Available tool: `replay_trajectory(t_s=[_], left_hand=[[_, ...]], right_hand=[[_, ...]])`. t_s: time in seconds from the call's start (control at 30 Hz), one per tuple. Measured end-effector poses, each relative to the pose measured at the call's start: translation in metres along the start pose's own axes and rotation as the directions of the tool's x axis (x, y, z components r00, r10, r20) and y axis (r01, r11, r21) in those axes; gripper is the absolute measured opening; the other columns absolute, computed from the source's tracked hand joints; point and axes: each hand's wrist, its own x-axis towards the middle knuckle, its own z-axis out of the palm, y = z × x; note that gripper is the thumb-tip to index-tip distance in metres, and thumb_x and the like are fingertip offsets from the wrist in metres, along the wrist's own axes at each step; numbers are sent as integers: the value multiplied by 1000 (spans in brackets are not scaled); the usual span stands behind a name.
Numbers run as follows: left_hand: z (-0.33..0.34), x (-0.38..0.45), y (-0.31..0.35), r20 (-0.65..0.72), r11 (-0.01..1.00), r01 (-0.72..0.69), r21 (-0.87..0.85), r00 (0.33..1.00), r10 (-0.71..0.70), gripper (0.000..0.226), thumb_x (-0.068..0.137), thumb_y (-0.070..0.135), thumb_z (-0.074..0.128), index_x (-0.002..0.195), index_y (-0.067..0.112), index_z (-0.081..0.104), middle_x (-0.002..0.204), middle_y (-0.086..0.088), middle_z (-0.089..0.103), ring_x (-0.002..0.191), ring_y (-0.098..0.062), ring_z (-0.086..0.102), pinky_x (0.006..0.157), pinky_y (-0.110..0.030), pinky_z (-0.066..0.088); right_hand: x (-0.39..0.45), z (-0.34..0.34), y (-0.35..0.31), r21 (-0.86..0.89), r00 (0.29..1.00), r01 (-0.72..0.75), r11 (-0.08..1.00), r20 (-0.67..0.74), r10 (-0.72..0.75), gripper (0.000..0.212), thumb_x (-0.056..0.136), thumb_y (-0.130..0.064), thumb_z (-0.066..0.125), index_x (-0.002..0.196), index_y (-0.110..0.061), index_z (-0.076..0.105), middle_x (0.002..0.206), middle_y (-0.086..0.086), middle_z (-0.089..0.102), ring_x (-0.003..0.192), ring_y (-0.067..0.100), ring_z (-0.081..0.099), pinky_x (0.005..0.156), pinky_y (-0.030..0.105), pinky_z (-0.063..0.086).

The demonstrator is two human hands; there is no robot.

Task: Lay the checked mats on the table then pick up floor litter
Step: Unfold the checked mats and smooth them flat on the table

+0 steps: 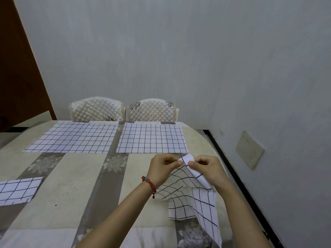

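Left grip: my left hand [162,169] pinches the top corner of the folded checked mat [195,197], fingers curled, thumb and fingertips closed on the cloth.
Right grip: my right hand [206,169] pinches the same raised corner just beside the left, fingers curled tight round the fabric edge.
Mat in hand: white cloth with a dark grid, lifted at the corner, the rest draping down onto the near right part of the bench [71,190] and partly doubled over itself.
Laid mats: two flat on the far side, the far left mat [73,138] and the far right mat [152,138], side by side with a narrow gap between them; a third mat [18,190] lies at the left edge, cut off by the view.
Wrist: red beaded bracelet [149,185] on my left wrist.
Beyond the bench: two quilted chair backs [123,110] against the grey wall.
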Motion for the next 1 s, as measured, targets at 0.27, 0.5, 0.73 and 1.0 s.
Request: replay_trajectory(t_s=[0.27, 0.5, 0.73, 1.0], left_hand=[[0, 0, -5, -115, 999, -46, 13, 992, 47, 11, 83, 11, 63, 84, 8, 73, 74, 10, 66, 76, -6, 62, 68, -6, 47], [-17, 8, -3, -208, 998, -34, -49, 978, 23, 14, 83, 10, 63, 74, 17, 71, 71, 8, 67, 70, 2, 62, 73, -15, 50], [-2, 9, 8, 93, 997, -37, 62, 995, 31, 12, 82, 17, 65, 91, 13, 71, 85, 0, 67, 87, -17, 65, 83, -35, 53], [6, 4, 2, 5, 994, -38, -102, 999, 38, 10, 79, 8, 66, 76, 15, 73, 66, 15, 68, 67, 6, 65, 69, -11, 53]], right_hand=[[1, 2, 2, 45, 999, 20, 999, -34, -19, 27, 77, -13, 70, 55, -13, 55, 53, -6, 47, 47, -1, 43, 48, 6, 37], [5, -6, 10, 122, 993, -25, 992, -107, 38, 52, 40, -69, 75, 45, -22, 52, 50, -9, 43, 49, 4, 38, 50, 13, 38], [4, 2, 2, 92, 1000, -3, 996, 6, 2, 31, 78, -14, 68, 53, -13, 50, 41, -13, 48, 42, -5, 42, 47, 5, 36], [-3, 0, -1, 74, 1000, -16, 997, -2, 16, 54, 38, -68, 76, 46, -22, 47, 41, -14, 43, 41, -3, 36, 43, 8, 32]])
